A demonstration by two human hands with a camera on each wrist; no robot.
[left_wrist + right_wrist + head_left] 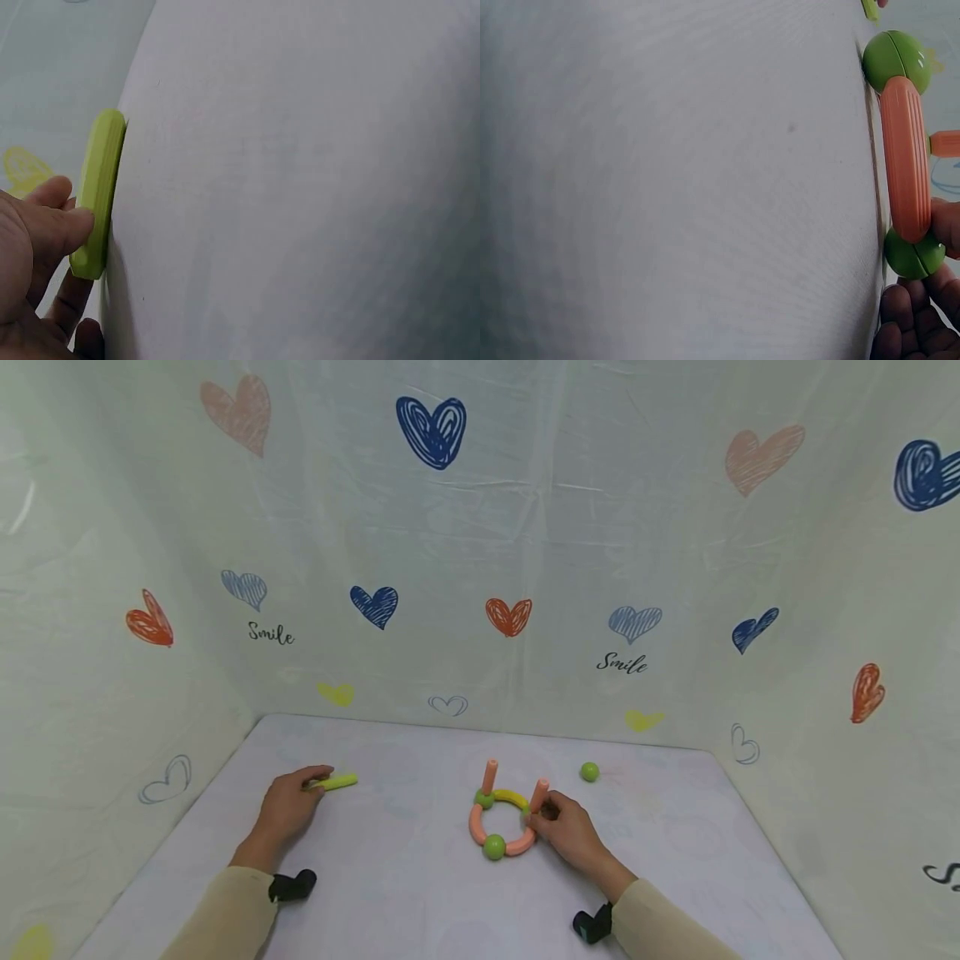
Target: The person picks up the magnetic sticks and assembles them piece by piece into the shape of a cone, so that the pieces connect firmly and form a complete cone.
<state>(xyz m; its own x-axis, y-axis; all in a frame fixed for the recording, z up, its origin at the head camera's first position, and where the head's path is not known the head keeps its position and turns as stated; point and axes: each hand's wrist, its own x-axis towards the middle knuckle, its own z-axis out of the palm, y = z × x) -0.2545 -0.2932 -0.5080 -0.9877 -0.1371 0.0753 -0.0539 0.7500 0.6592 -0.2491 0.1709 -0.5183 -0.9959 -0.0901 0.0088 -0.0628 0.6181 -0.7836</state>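
My left hand (pixel 288 803) pinches a yellow-green rod (pixel 341 782) between thumb and fingers, low over the left of the table; the left wrist view shows its ribbed sides (pixel 101 165). A ring of curved rods lies at mid-table: two orange pieces (pixel 476 823) and a yellow one (pixel 512 796), joined by green balls (pixel 494 847). Two straight orange rods (pixel 490 777) stand up from the back-left and right balls. My right hand (pixel 573 837) grips the ring's right-hand ball (pixel 913 255), beside an orange curved piece (pixel 906 161), partly hiding that joint in the head view.
A loose green ball (pixel 590 772) lies toward the back right of the white table (pixel 405 893). White sheeting (pixel 480 527) printed with hearts hangs behind and along both sides. Black wrist cameras (pixel 292 886) sit on both wrists.
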